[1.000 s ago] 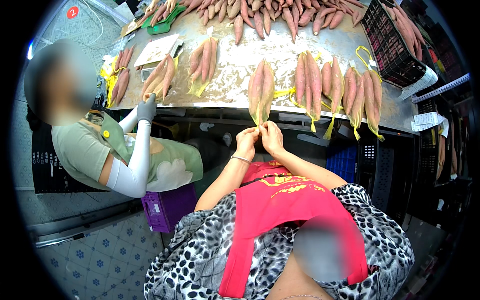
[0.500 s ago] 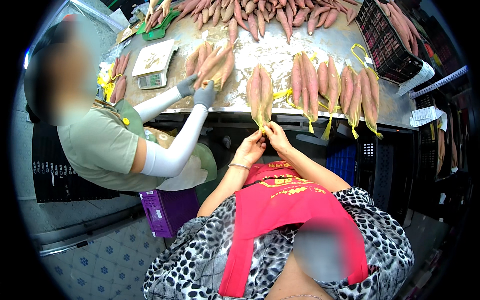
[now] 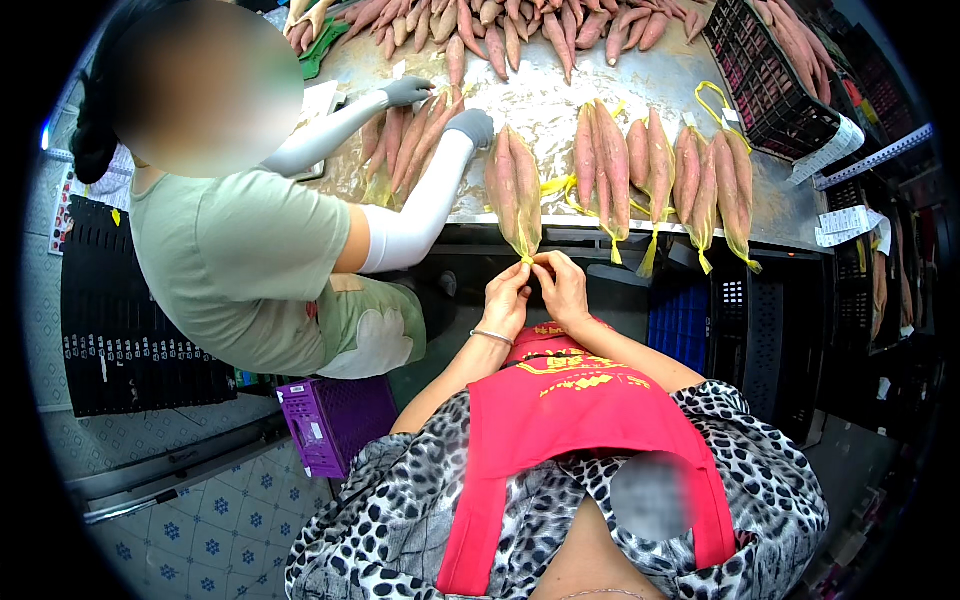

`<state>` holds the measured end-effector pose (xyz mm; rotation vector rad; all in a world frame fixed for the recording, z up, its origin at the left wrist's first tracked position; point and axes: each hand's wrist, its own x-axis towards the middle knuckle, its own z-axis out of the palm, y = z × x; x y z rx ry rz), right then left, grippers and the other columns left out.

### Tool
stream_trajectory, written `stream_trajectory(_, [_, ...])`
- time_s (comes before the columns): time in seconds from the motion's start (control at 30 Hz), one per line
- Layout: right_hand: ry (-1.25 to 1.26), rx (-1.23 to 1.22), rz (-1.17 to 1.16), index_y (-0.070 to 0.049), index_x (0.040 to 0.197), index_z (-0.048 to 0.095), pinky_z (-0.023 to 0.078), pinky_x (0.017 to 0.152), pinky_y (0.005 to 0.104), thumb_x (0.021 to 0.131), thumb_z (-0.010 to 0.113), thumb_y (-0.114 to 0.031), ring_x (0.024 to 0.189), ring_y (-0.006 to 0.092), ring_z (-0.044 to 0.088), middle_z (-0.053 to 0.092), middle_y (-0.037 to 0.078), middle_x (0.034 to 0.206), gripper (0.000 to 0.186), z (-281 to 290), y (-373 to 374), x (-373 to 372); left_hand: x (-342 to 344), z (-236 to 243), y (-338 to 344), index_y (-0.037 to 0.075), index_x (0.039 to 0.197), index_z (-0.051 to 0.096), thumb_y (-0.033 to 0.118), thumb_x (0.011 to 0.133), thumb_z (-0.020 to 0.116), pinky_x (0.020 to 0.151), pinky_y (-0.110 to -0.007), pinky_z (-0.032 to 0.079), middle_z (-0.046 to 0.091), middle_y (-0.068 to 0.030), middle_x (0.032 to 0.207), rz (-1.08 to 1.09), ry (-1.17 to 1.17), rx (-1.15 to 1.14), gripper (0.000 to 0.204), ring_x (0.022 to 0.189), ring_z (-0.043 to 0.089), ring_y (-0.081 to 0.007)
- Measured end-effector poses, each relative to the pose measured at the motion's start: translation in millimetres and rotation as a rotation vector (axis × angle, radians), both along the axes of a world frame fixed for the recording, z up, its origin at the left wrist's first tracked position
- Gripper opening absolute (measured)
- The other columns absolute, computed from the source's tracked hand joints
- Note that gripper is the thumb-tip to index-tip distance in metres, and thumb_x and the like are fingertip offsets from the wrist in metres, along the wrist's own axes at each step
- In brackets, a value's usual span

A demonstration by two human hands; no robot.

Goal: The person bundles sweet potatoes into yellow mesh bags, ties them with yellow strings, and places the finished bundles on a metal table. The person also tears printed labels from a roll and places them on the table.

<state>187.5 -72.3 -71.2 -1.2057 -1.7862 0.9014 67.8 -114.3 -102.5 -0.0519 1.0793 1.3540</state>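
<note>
Worktop (image 3: pixel 560 110) edge: my left hand (image 3: pixel 507 297) and right hand (image 3: pixel 563 287) pinch the bagged sweet potatoes' (image 3: pixel 514 185) yellow neck, mid-tie; next needs a tight cinch.

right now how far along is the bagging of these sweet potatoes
Done: several yellow net bags of reddish sweet potatoes lie tied along the metal table edge. In hand: both hands, left hand and right hand, pinch the neck of one yellow net bag. Left: loose sweet potatoes at the far side, more in the black crate.
</note>
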Motion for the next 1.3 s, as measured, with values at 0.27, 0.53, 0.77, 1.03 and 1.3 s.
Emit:
stream_trajectory(0.27, [-0.175, 0.105, 0.072, -0.003, 0.089, 0.065, 0.052, 0.065, 0.0415, 0.083, 0.070, -0.012, 0.073, 0.0321, 0.066, 0.065, 0.013, 0.082, 0.012, 2, 4, 6, 6, 4, 1, -0.004, 0.097, 0.072, 0.004, 0.087, 0.073, 0.068, -0.021, 0.045, 0.055, -0.0034, 0.112, -0.040, 0.703, 0.079, 0.013, 0.082, 0.057, -0.0079])
stream_trajectory(0.53, [-0.149, -0.054, -0.024, -0.002, 0.077, 0.065, 0.051, 0.061, 0.0399, 0.078, 0.071, -0.019, 0.065, 0.0288, 0.065, 0.064, 0.011, 0.072, 0.018, 2, 10, 1, 3, 14, 0, -0.002, 0.096, 0.072, 0.005, 0.084, 0.073, 0.067, -0.025, 0.046, 0.055, -0.0046, 0.104, -0.173, 1.094, 0.119, 0.014, 0.076, 0.054, -0.0097])
stream_trajectory(0.77, [0.240, -0.817, -0.068, -0.003, 0.072, 0.067, 0.046, 0.053, 0.0346, 0.073, 0.069, -0.019, 0.055, 0.0184, 0.059, 0.065, 0.007, 0.065, 0.016, -35, 28, 0, -1, 27, 0, 0.003, 0.089, 0.066, 0.008, 0.079, 0.074, 0.075, -0.035, 0.049, 0.056, -0.0088, 0.101, -0.223, 1.690, 0.291, 0.014, 0.089, 0.058, -0.0239])
stream_trajectory(1.03, [0.655, -1.439, 0.027, -0.009, 0.082, 0.064, 0.042, 0.058, 0.0278, 0.085, 0.062, -0.032, 0.059, 0.0122, 0.053, 0.060, 0.001, 0.070, 0.024, -20, 30, 8, -10, 35, 9, 0.003, 0.089, 0.062, 0.008, 0.078, 0.070, 0.080, -0.041, 0.050, 0.057, -0.0092, 0.102, -0.359, 1.760, 0.382, 0.015, 0.100, 0.058, -0.0297])
stream_trajectory(1.3, [0.220, -0.930, 0.225, -0.009, 0.077, 0.062, 0.035, 0.050, 0.0215, 0.098, 0.064, -0.030, 0.055, 0.0053, 0.047, 0.060, -0.002, 0.065, 0.030, -14, 25, 23, -27, 8, 30, 0.004, 0.135, 0.037, 0.033, 0.092, 0.066, 0.088, -0.039, 0.054, 0.054, -0.0144, 0.120, -0.164, 0.406, 0.074, 0.059, 0.106, 0.062, -0.0263])
